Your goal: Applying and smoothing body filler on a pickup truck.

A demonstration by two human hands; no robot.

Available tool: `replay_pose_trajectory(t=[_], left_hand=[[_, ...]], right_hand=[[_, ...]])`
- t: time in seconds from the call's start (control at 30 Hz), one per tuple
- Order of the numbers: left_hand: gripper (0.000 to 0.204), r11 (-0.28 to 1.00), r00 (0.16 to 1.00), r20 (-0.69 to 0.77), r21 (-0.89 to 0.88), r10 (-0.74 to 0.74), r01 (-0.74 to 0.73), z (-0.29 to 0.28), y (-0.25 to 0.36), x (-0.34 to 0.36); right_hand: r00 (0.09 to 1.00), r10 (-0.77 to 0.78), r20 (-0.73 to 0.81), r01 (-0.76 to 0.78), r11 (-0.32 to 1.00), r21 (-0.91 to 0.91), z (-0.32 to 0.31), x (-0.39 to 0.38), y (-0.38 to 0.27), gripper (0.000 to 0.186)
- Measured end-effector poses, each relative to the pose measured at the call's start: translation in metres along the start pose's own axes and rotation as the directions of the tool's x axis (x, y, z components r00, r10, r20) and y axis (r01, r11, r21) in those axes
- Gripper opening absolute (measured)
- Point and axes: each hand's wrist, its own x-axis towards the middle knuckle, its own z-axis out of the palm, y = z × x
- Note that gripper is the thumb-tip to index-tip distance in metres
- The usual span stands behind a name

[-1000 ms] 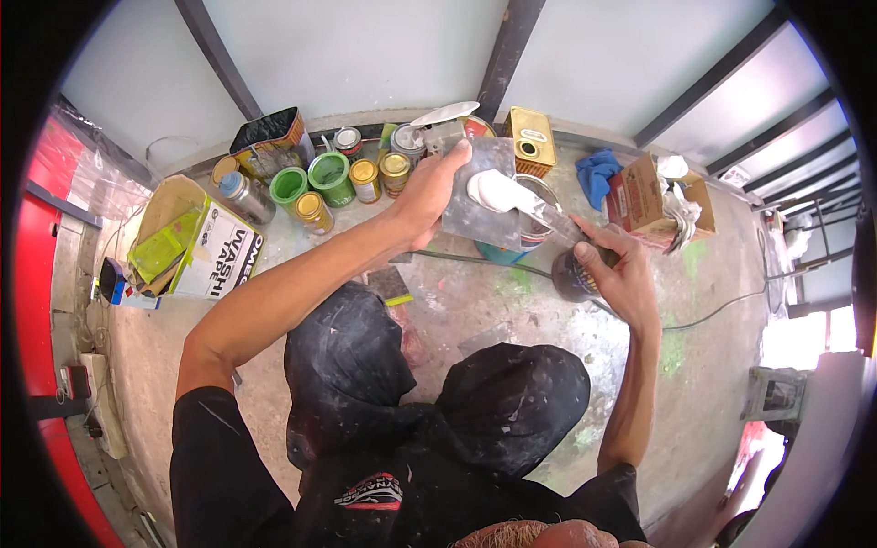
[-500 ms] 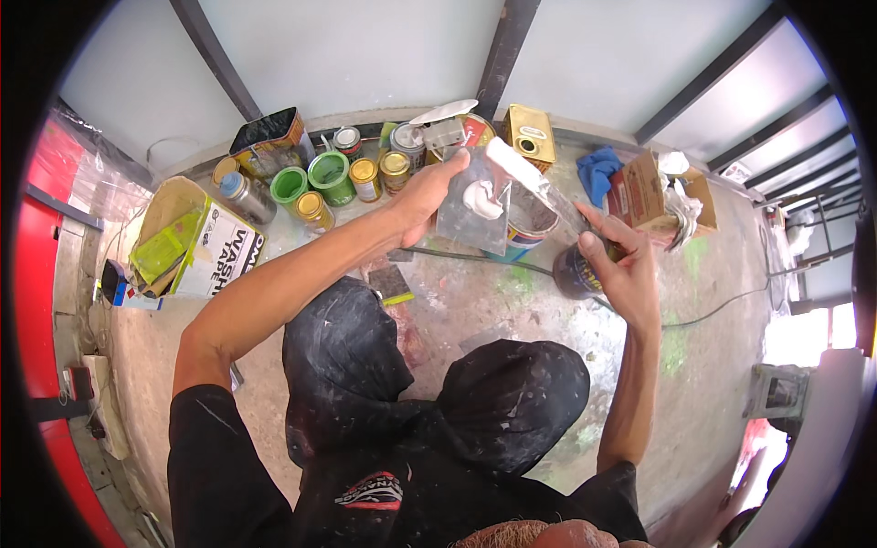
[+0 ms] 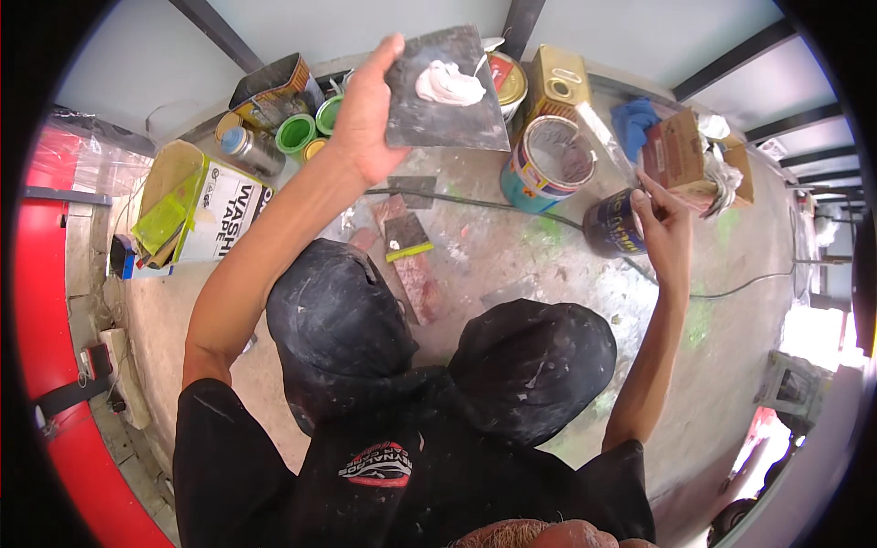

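My left hand grips a dark, smeared flat board by its left edge. On the board sits a white mound of putty. To the right, my right hand is closed round a putty knife, whose pale blade points up and left, apart from the board. Under the blade stands an open paint can with a grey inside. A dark, labelled can is just left of my right hand, partly covered by it.
Green-lined tins and a tape carton stand at the left. A metal canister, blue cloth and cardboard box are at the back right. A cable crosses the floor, behind a sanding block.
My left hand has raised the board and moved it left, turning its putty face toward view. My right hand has drawn the putty knife away to the right. More of the paint can shows.
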Motion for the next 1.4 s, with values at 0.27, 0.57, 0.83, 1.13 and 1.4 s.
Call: replay_pose_trajectory(t=[0.27, 0.57, 0.83, 1.13, 1.4], left_hand=[[0.048, 0.999, 0.997, 0.071, -0.007, 0.043, -0.043, -0.008, 0.016, -0.015], [0.051, 0.995, 0.994, 0.05, -0.008, 0.099, -0.098, -0.014, 0.035, -0.031], [0.049, 0.987, 0.987, -0.08, 0.089, 0.14, -0.133, -0.055, 0.054, -0.048], [0.043, 0.982, 0.969, -0.186, 0.126, 0.165, -0.143, -0.039, 0.051, -0.026], [0.045, 0.971, 0.967, -0.159, 0.167, 0.199, -0.172, -0.026, 0.035, -0.016]], right_hand=[[0.995, -0.079, 0.063, 0.101, 0.757, -0.646, 0.081, 0.035, 0.046, 0.035], [0.798, -0.519, 0.306, 0.54, 0.842, 0.02, 0.232, -0.02, 0.025, 0.034], [0.596, -0.551, 0.584, 0.518, 0.819, 0.245, 0.365, -0.087, 0.064, 0.031], [0.977, 0.201, 0.076, -0.205, 0.768, 0.606, 0.281, 0.068, 0.043, 0.04], [0.682, 0.412, 0.605, -0.724, 0.258, 0.64, 0.27, 0.13, 0.03, 0.062]])
